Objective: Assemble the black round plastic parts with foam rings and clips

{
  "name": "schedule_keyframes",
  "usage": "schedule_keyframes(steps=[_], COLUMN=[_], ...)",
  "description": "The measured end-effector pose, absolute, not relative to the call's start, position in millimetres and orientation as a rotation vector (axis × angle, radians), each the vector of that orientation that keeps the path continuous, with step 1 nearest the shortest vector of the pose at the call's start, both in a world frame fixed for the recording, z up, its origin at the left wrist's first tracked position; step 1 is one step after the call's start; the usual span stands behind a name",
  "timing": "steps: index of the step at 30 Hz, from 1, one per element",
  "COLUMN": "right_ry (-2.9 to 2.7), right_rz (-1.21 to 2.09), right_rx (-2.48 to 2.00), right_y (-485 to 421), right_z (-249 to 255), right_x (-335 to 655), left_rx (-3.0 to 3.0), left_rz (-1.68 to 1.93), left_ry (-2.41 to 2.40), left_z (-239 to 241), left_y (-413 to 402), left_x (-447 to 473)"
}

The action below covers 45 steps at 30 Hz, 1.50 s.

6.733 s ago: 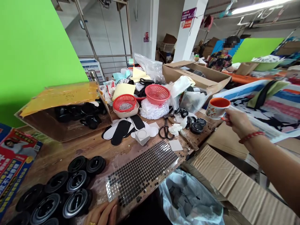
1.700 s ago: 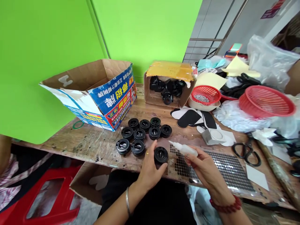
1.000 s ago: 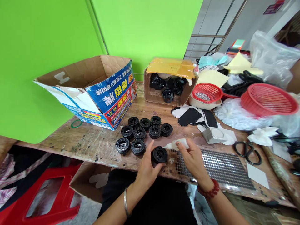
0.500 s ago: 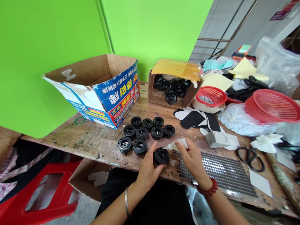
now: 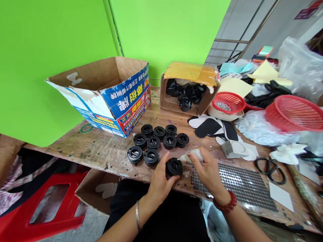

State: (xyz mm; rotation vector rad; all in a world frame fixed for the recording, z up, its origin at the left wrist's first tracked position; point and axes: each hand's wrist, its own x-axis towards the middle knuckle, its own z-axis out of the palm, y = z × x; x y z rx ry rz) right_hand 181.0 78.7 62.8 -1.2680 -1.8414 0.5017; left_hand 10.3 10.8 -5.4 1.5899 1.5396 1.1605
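Observation:
Near the table's front edge, my left hand (image 5: 159,183) is closed around the side of a round black plastic part (image 5: 174,167), its slotted face turned up. My right hand (image 5: 205,169) grips a small white squeeze bottle (image 5: 193,155), tilted so its thin nozzle points left to the upper rim of that part. Whether the tip touches the rim I cannot tell. Several more round black parts (image 5: 152,143) sit close together on the wooden table (image 5: 106,151), just beyond my left hand. Under my right forearm lies a sheet of small dark round dots (image 5: 239,185).
A blue printed carton (image 5: 121,104) stands back left. A smaller box (image 5: 164,97) holds more black parts. To the right are black and white cut pieces (image 5: 208,128), a red basket (image 5: 228,102), scissors (image 5: 270,170) and a larger red basket (image 5: 294,114). A red stool (image 5: 68,201) stands below left.
Both hands keep nearly the same place, with the bottle nozzle still at the black part's rim. The whole view has shifted very slightly.

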Motion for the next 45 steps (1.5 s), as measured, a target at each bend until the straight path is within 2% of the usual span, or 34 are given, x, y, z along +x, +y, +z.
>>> schedule_keyframes(steps=[8,17,25,28,32,38,41,45], right_ry=[-2.019,-2.047,-1.954,-1.871,-1.644,-1.254,-1.324,-1.518], right_rz=[0.369,0.58,0.55,0.62,0.878,1.253,1.217,1.05], right_rx=[-1.138,-1.118,-1.13,-1.209,-1.352,-1.283,-1.259,-1.234], right_y=[63.1,51.0,68.7,76.4,85.2,94.9,97.9,104.0], right_z=[73.6,80.0,74.1,73.0,68.9,61.7,65.3,71.9], right_x=[192.1,176.7,150.7,150.3,158.6,156.8,138.2,107.4], left_rx=[1.575,1.547,1.544,1.549,1.638,1.761,1.814,1.971], left_rz=[1.171,1.202,1.205,1.199,1.217,1.495,1.455,1.21], left_ry=[1.55,1.501,1.471,1.484,1.511,1.974,2.239,2.238], left_z=[-7.2,-6.5,-9.4,-9.8,-8.2,6.2,14.7,23.1], left_y=[9.6,9.9,11.6,12.2,0.1,-23.0,-14.9,3.3], left_x=[10.7,11.2,9.8,10.9,11.4,-22.2,-48.3,-66.7])
